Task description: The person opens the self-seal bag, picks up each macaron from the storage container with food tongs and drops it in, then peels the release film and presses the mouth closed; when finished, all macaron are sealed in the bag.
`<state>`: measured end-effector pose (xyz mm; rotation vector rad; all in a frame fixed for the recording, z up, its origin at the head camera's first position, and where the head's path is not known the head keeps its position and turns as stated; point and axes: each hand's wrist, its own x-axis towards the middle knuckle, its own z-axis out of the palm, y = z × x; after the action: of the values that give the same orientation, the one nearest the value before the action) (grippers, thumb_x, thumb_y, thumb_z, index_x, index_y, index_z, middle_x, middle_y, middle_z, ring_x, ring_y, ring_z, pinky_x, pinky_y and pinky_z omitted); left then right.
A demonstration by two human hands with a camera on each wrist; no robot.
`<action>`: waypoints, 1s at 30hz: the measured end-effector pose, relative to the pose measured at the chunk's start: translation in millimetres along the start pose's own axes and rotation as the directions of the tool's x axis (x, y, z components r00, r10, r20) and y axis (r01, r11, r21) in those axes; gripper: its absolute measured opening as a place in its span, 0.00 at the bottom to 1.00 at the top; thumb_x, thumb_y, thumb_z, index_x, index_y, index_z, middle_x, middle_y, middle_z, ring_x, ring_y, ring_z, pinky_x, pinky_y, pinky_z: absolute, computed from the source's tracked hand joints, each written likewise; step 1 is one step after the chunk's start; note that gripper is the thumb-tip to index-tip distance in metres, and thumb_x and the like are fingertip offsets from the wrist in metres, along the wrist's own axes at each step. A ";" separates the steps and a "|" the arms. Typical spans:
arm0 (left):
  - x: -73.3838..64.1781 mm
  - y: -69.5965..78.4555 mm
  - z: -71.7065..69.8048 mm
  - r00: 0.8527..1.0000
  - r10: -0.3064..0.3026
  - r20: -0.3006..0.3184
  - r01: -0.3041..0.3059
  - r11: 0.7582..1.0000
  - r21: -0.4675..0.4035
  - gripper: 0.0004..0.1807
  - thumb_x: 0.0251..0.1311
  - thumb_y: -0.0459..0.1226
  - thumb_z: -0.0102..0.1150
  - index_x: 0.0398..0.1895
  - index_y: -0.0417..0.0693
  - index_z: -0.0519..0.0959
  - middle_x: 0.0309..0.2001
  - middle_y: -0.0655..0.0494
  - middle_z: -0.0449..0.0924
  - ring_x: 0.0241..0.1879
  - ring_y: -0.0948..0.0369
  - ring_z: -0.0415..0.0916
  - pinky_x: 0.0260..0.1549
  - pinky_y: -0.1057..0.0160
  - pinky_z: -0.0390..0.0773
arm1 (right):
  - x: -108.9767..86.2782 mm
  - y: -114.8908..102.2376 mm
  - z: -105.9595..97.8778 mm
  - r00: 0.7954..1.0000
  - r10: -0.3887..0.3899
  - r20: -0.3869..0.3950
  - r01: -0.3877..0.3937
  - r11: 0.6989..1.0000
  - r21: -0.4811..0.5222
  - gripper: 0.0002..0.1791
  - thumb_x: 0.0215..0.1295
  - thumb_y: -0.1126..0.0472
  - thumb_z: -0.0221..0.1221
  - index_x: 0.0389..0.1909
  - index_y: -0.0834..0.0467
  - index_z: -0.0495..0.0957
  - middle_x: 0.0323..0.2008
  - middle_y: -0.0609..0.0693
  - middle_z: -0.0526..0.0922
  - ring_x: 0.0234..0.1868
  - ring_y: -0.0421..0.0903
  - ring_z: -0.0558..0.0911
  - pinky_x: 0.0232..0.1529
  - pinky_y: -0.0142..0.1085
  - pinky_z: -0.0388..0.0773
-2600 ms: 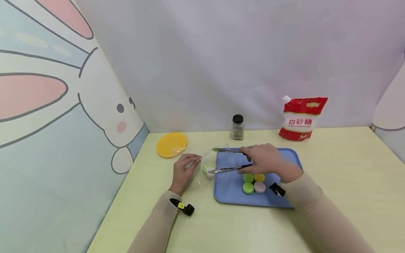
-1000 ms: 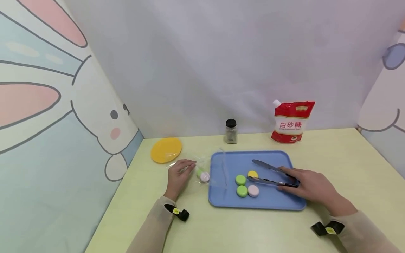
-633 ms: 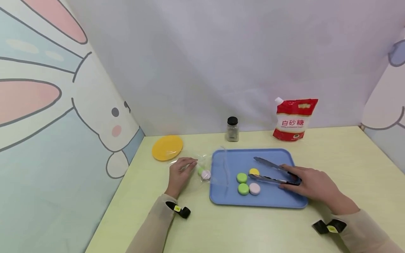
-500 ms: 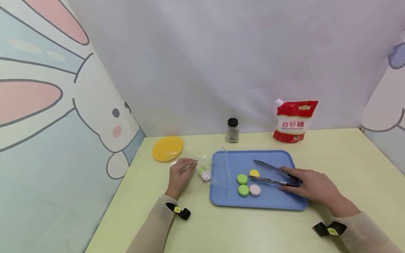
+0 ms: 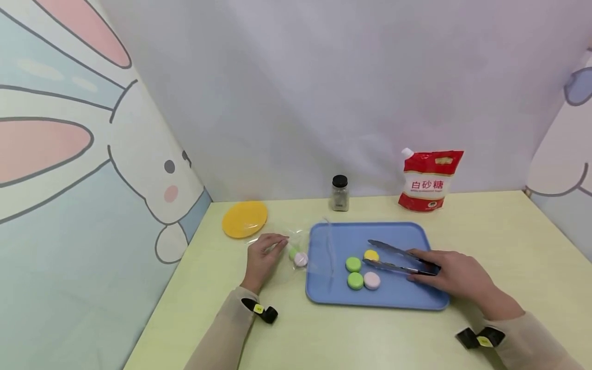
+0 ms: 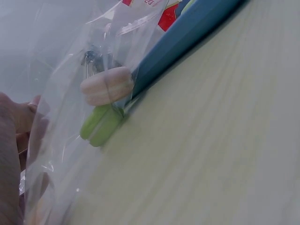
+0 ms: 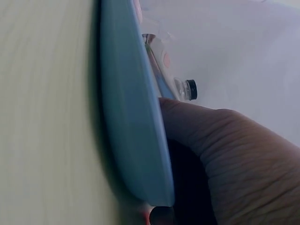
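Observation:
My left hand pinches the edge of a clear plastic bag that lies partly over the blue tray's left side. Inside the bag, a pink macaron leans against a green macaron. With my right hand I hold metal tongs over the tray, their arms spread. A yellow macaron sits by the tip of the nearer arm; whether they touch, I cannot tell. Beside it are two green macarons and a pink one.
Behind my left hand lies a yellow round plate. A black-capped jar stands behind the tray, and a red and white sugar pouch stands at the back right. A wall closes off the table's back.
The tongs have left the pink macaron in the bag and moved right, with my right hand, to the yellow macaron on the tray. Over the last second both hands stay nearly still.

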<state>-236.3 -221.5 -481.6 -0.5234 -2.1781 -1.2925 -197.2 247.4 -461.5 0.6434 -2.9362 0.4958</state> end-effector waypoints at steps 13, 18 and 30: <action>-0.7 21.9 -4.1 0.999 0.041 -0.016 -0.041 0.999 -0.001 0.06 0.56 0.24 0.69 0.36 0.36 0.87 0.38 0.44 0.86 0.40 0.48 0.83 0.48 0.69 0.78 | -3.1 1.8 7.5 0.994 -0.084 -0.065 0.078 0.993 -0.089 0.28 0.56 0.33 0.67 0.55 0.41 0.85 0.33 0.41 0.87 0.22 0.31 0.70 0.19 0.31 0.66; -1.7 13.0 -1.4 1.000 0.017 -0.017 -0.017 1.000 -0.015 0.06 0.56 0.24 0.69 0.36 0.37 0.88 0.38 0.44 0.86 0.41 0.48 0.82 0.49 0.69 0.77 | -4.2 4.8 10.6 0.988 -0.103 -0.118 0.089 0.989 -0.119 0.27 0.54 0.37 0.71 0.55 0.41 0.85 0.32 0.39 0.86 0.20 0.30 0.68 0.18 0.29 0.65; -2.3 -12.2 3.7 1.000 0.005 -0.011 -0.005 1.000 0.023 0.06 0.58 0.30 0.71 0.38 0.46 0.89 0.40 0.54 0.87 0.43 0.56 0.82 0.49 0.66 0.78 | -3.8 6.2 10.6 0.963 -0.157 -0.218 0.127 0.981 -0.145 0.29 0.48 0.43 0.76 0.54 0.43 0.86 0.31 0.41 0.86 0.16 0.29 0.61 0.15 0.27 0.58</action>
<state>-242.5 -224.0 -492.7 -0.5108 -2.1790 -1.2632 -196.6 250.7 -473.9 0.7218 -2.6564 0.3355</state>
